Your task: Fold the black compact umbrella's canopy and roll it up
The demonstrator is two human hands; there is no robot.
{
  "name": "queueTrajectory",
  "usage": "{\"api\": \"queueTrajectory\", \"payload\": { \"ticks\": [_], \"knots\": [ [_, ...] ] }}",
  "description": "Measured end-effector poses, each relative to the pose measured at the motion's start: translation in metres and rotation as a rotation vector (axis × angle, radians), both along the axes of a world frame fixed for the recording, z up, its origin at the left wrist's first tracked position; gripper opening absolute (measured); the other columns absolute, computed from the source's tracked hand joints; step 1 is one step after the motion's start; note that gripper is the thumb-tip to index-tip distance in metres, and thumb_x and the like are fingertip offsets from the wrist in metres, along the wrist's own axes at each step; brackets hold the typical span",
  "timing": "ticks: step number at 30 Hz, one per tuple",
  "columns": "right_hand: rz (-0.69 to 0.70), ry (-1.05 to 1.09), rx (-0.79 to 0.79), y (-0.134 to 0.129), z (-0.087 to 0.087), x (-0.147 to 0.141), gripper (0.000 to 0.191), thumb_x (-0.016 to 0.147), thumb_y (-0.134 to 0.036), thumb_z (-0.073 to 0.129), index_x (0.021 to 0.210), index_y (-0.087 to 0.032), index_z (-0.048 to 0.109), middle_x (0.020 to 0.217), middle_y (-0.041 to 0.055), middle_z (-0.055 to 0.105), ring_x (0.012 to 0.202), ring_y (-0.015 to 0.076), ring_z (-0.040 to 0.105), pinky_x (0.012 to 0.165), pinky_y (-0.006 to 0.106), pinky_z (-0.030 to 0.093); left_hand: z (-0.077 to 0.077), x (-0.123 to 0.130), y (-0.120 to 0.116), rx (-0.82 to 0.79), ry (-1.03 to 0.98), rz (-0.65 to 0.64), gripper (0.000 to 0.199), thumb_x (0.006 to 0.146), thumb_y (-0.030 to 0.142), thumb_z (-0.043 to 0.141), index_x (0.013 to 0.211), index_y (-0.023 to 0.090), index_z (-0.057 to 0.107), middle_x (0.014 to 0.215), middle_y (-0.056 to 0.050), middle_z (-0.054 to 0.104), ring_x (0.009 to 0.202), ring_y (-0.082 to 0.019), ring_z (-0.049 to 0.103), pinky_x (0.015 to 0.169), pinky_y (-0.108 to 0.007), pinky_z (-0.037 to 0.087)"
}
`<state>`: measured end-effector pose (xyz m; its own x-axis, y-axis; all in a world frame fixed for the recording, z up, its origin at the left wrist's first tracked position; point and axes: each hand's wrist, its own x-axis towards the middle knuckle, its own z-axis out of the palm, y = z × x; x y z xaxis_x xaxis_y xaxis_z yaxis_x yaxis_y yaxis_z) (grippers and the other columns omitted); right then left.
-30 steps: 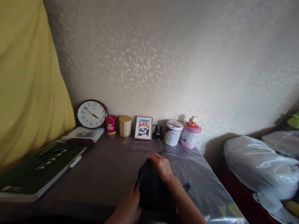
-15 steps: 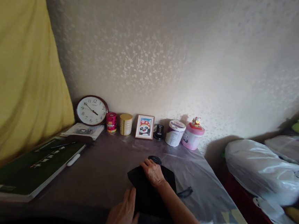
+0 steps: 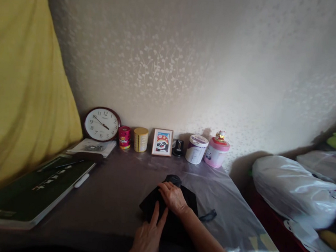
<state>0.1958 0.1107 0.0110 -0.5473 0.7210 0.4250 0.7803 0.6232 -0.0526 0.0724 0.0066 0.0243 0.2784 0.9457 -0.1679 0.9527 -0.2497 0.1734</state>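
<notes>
Your left hand (image 3: 148, 234) is open, two fingers stretched onto the black cloth (image 3: 173, 223), which lies on the counter (image 3: 114, 199) before you; your right hand (image 3: 174, 197) bends over its upper part, whether gripping I cannot tell

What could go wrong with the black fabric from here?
The black fabric could slip, since it lies on a glossy plastic cover. The dark strip to its right might snag on the nearby right forearm. The left hand and right hand are close together on the fabric, so they could hinder each other.
</notes>
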Motion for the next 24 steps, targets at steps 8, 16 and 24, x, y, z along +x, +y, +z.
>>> {"api": "queueTrajectory", "payload": {
  "ticks": [8,16,24],
  "knots": [
    [0.095,0.188,-0.018,-0.017,-0.016,0.023,0.028,0.093,-0.021,0.035,0.104,-0.019,0.060,0.108,0.0069,0.064,0.109,0.0160,0.054,0.099,0.038,0.037,-0.015,0.004,0.003,0.019,0.082,-0.030,0.096,0.062,-0.009,0.050,0.140,0.029,0.009,0.148,-0.016,0.007,0.080,-0.023,0.065,0.071,-0.036,0.054],
    [-0.225,0.159,-0.052,0.044,-0.021,0.049,0.032,0.092,-0.024,0.036,0.118,-0.018,0.054,0.127,0.0100,0.054,0.118,0.0207,0.047,0.098,0.043,0.037,-0.012,0.004,0.004,-0.073,0.033,-0.038,0.110,0.054,-0.008,0.060,0.139,0.029,0.001,0.147,-0.020,-0.003,0.084,-0.027,0.065,0.072,-0.039,0.053],
    [0.152,0.171,-0.072,0.003,-0.001,0.032,0.026,0.093,-0.027,0.038,0.104,-0.021,0.060,0.105,0.0035,0.065,0.109,0.0133,0.052,0.101,0.033,0.034,-0.020,0.005,0.005,-0.040,0.024,-0.026,0.098,0.061,-0.007,0.053,0.140,0.028,0.007,0.147,-0.023,0.007,0.084,-0.025,0.066,0.072,-0.035,0.052]
  ]
}}
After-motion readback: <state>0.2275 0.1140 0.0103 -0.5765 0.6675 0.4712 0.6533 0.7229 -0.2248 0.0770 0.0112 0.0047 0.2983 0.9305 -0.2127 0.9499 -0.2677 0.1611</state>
